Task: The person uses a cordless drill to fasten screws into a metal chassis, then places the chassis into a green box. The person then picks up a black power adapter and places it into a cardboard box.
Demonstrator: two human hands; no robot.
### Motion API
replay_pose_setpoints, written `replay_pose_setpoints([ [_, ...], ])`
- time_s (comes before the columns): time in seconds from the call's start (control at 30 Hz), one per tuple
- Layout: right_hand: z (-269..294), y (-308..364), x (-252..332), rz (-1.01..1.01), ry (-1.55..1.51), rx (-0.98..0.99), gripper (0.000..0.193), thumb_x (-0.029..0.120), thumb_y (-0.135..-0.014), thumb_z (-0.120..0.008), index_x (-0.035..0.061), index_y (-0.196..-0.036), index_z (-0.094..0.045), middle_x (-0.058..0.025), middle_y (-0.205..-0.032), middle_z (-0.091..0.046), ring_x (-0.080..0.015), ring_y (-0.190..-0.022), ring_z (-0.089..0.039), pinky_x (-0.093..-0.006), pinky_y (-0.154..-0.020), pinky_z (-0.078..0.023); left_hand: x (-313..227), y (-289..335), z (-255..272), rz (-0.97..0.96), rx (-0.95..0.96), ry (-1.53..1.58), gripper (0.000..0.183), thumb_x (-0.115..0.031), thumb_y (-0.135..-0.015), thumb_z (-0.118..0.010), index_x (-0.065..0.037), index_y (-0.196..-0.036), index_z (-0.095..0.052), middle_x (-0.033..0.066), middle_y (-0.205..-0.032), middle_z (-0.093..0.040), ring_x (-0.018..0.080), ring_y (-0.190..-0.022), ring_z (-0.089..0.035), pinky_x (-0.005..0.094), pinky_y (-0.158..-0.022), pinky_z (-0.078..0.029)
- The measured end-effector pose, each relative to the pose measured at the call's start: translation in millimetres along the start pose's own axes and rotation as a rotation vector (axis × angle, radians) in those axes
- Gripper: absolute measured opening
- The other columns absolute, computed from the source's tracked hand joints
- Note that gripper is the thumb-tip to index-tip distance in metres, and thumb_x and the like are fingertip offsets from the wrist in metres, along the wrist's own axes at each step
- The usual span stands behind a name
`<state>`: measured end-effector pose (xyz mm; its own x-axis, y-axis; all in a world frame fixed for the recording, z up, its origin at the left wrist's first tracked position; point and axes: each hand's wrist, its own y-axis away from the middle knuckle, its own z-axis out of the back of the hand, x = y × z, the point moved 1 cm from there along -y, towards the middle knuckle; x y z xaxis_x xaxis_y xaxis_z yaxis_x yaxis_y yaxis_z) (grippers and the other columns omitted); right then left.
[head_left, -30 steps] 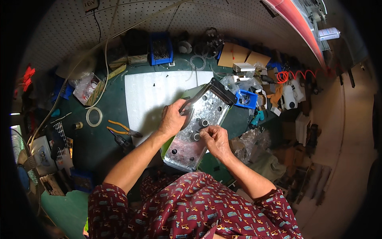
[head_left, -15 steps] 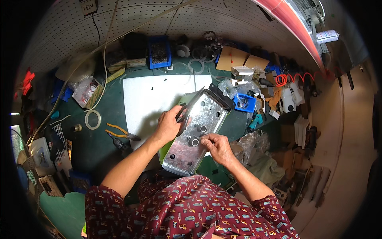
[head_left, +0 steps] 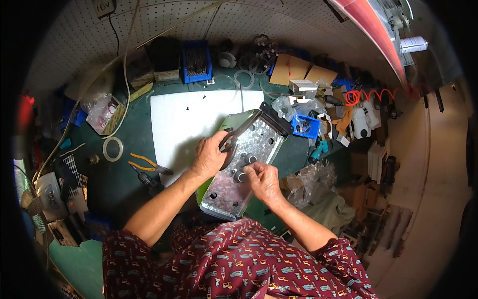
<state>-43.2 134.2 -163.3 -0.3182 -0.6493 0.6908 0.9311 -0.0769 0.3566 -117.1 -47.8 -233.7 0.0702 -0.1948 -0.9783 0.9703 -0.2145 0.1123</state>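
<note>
My left hand [head_left: 209, 157] now grips pliers [head_left: 234, 141] over the galvanized metal plate [head_left: 244, 167] on the desk [head_left: 114, 179]; earlier it only steadied the plate. Right hand [head_left: 264, 182] fingers stay pinched together on a small cylindrical fitting [head_left: 241, 176], so fastening has begun.

A dark green workbench top [head_left: 124, 189] carries everything; a large white rectangular sheet [head_left: 189, 119] lies flat near its middle; a perforated galvanised metal plate [head_left: 239, 174] rests tilted across the sheet's right edge; yellow-handled pliers [head_left: 147, 164] lie just left of the sheet; a roll of clear tape [head_left: 112, 148] sits further left; a blue plastic parts bin [head_left: 196, 62] stands at the back; a small blue tray [head_left: 305, 125] sits to the right.
</note>
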Motion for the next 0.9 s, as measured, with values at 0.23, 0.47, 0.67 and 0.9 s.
replay_pose_setpoints([
  [0.23,32,13,-6,-0.079,-0.208,0.145,0.024,0.019,-0.106,-0.069,-0.0024,-0.114,-0.077,-0.0086,-0.092,-0.075,-0.0127,-0.074,-0.069,-0.0295,-0.061,-0.053,-1,0,8,0.029,0.070,0.049,0.036,-0.026,-0.094,-0.082,-0.003,-0.117,-0.068,0.0086,-0.086,-0.072,0.0195,-0.077,-0.067,0.0370,-0.073,-0.054],
  [0.47,23,13,-7,0.168,0.091,0.078,0.018,0.013,-0.103,-0.068,-0.0034,-0.110,-0.073,-0.0175,-0.090,-0.071,-0.0289,-0.084,-0.071,-0.0393,-0.075,-0.055,2,1,4,0.090,0.085,0.047,0.038,-0.027,-0.092,-0.083,-0.004,-0.119,-0.068,0.0105,-0.088,-0.075,0.0218,-0.079,-0.073,0.0378,-0.074,-0.056],
  [0.67,32,12,-15,0.321,0.112,0.104,0.016,0.010,-0.102,-0.069,-0.0028,-0.110,-0.074,-0.0169,-0.096,-0.073,-0.0301,-0.086,-0.071,-0.0384,-0.076,-0.055,1,2,5,0.085,0.092,0.065,0.038,-0.025,-0.092,-0.083,-0.005,-0.120,-0.068,0.0096,-0.091,-0.076,0.0211,-0.082,-0.073,0.0385,-0.077,-0.056],
  [0.9,18,10,-10,0.302,0.090,0.034,0.010,0.006,-0.098,-0.071,-0.0039,-0.102,-0.071,-0.0181,-0.084,-0.067,-0.0329,-0.074,-0.067,-0.0408,-0.065,-0.051,-2,3,1,0.072,0.051,0.053,0.029,-0.015,-0.094,-0.080,0.000,-0.114,-0.066,0.0024,-0.080,-0.064,0.0099,-0.075,-0.057,0.0306,-0.070,-0.050],
])
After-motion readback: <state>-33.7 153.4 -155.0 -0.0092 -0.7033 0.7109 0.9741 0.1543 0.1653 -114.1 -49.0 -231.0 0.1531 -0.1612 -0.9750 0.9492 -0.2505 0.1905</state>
